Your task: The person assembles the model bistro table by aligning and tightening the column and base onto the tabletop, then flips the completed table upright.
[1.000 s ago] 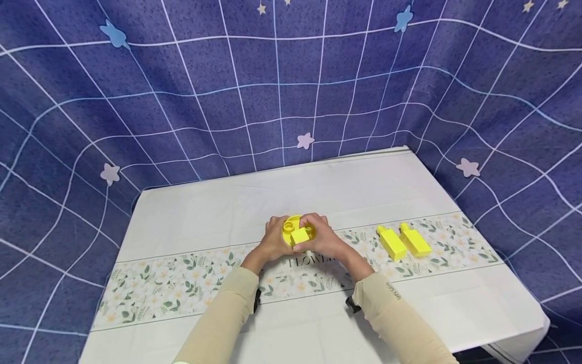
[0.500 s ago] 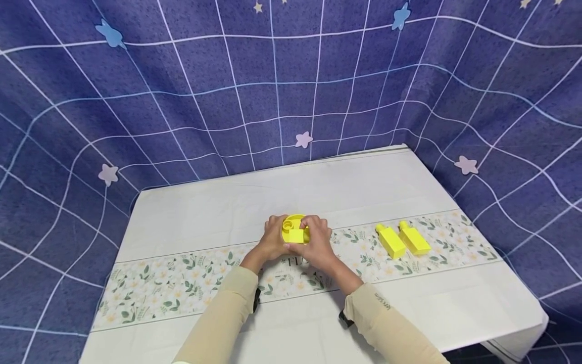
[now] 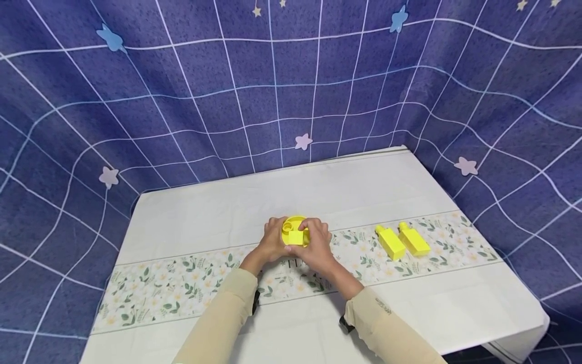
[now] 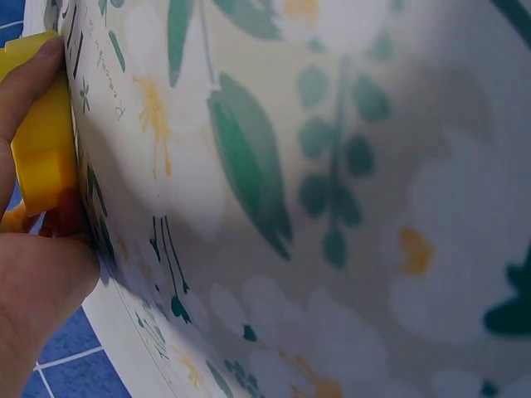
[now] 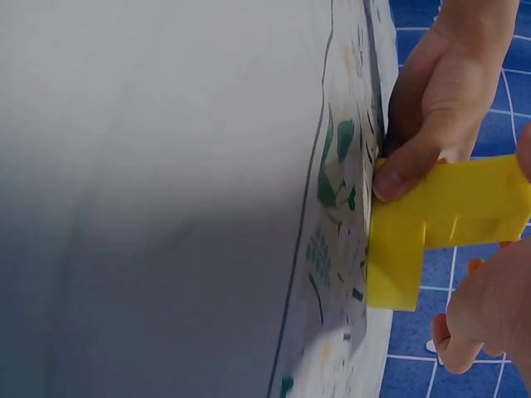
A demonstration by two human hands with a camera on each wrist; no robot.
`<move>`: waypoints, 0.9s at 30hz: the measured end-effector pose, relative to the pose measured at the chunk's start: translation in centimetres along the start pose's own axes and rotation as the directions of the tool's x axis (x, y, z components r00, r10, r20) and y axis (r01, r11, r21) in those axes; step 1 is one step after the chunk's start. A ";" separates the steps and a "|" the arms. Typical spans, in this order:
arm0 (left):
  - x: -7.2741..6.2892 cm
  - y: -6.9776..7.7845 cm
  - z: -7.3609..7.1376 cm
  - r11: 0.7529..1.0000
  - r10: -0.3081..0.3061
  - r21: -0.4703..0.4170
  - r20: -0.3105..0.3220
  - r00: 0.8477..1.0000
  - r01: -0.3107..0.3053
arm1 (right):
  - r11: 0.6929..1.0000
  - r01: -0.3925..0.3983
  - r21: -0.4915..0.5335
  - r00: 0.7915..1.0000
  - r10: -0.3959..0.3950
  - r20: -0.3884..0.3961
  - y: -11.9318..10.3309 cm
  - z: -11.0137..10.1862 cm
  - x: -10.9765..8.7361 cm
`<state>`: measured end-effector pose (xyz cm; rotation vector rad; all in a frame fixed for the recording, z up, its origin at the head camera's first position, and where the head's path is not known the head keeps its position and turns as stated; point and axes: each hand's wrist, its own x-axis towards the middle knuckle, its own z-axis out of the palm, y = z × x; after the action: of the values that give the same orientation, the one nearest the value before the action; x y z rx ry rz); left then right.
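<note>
A round yellow base (image 3: 294,221) with raised ring-shaped sockets sits on the tablecloth's floral band. My left hand (image 3: 271,241) grips it from the left side; the thumb presses low on its wall in the right wrist view. Upright on the base stands a yellow rectangular block (image 3: 296,238), its flat end facing up. Thumb and fingers of my right hand (image 3: 318,246) pinch this block from the right. The block's lower end is hidden where it meets the base. In the left wrist view, part of the yellow base (image 4: 41,162) shows beside the left thumb.
Two more yellow blocks with knobbed necks, a left one (image 3: 391,243) and a right one (image 3: 415,240), lie side by side to the right. The white tablecloth (image 3: 218,212) covers the table, and a blue gridded curtain (image 3: 254,106) hangs behind and at both sides.
My right hand has shifted a little left and turned, and the block it pinches has turned to face squarely forward. My left hand stays around the base.
</note>
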<state>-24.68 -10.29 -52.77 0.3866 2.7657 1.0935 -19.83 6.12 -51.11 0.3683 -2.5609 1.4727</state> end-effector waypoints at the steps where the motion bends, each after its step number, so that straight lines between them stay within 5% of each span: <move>1: 0.0 0.0 0.1 1.000 0.001 0.002 0.002 1.000 -0.001 | 1.000 -0.002 0.014 1.000 0.002 0.012 0.0 -0.2 -0.1; 12: 0.3 -0.1 0.1 1.000 0.009 -0.007 0.037 0.999 -0.008 | 0.997 -0.003 0.083 1.000 0.003 0.004 1.0 -5.2 -0.6; 21: 0.9 -0.6 -0.6 1.000 0.017 -0.012 0.128 0.992 -0.015 | 0.996 -0.080 0.038 0.997 0.080 -0.001 3.0 -9.3 -1.1; 27: 1.1 -0.6 0.0 0.999 0.044 -0.008 0.114 0.992 -0.043 | 0.993 -0.115 -0.034 0.993 0.114 -0.030 4.8 -13.3 -1.5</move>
<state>-25.80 -10.41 -53.27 0.4945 2.6654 1.0538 -19.52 20.20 -48.84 0.1974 -2.6223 1.4562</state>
